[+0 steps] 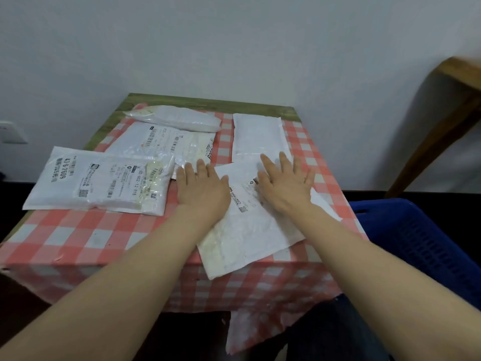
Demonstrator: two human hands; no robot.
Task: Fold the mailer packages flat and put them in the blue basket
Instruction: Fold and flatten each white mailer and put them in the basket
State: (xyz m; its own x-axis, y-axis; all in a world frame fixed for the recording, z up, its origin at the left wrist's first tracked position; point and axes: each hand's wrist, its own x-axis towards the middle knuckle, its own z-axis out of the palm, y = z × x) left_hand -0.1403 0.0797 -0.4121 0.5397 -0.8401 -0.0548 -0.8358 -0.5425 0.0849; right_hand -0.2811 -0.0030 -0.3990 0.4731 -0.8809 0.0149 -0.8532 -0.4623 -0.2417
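Observation:
A white mailer package (250,230) lies at an angle on the near right of the table, one corner hanging over the front edge. My left hand (201,190) and my right hand (285,185) both press flat on its far half, fingers straight and spread. Several other white mailers lie around: one with printed labels (104,183) at the left, one (161,144) behind it, a puffy one (177,118) at the back, and a plain one (256,136) at the back right. The blue basket (421,238) stands low beside the table's right side.
The table carries a red-and-white checked cloth (78,238) that hangs over the front edge. A wooden piece of furniture (453,105) leans in at the far right. A white wall stands behind, with a socket plate (11,132) at the left.

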